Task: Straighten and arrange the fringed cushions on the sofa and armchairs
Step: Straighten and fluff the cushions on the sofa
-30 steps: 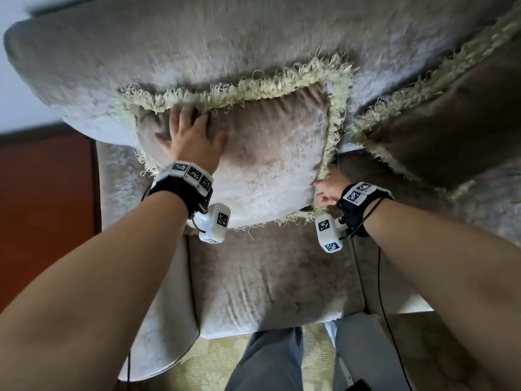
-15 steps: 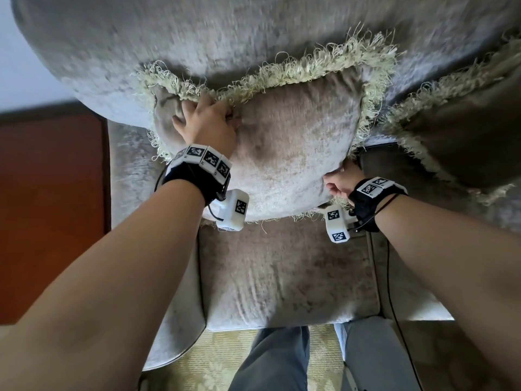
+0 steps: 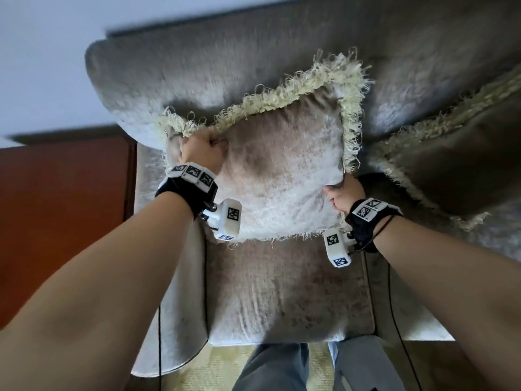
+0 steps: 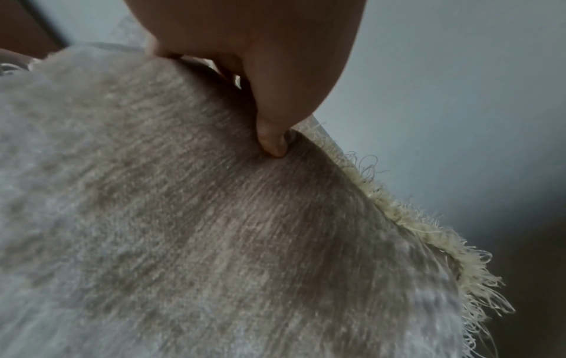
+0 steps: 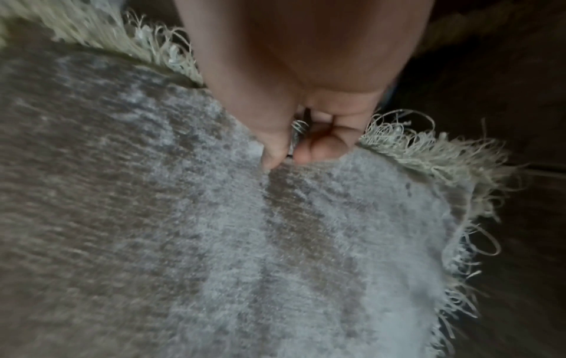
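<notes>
The left hand [image 3: 201,148] now clutches the cushion [image 3: 279,170] at centre frame; the right hand [image 3: 345,193] pinches its edge, so straightening looks underway.

Both hands [image 3: 201,148] now grip the cushion [image 3: 282,170] — tilted, right corner raised.
</notes>
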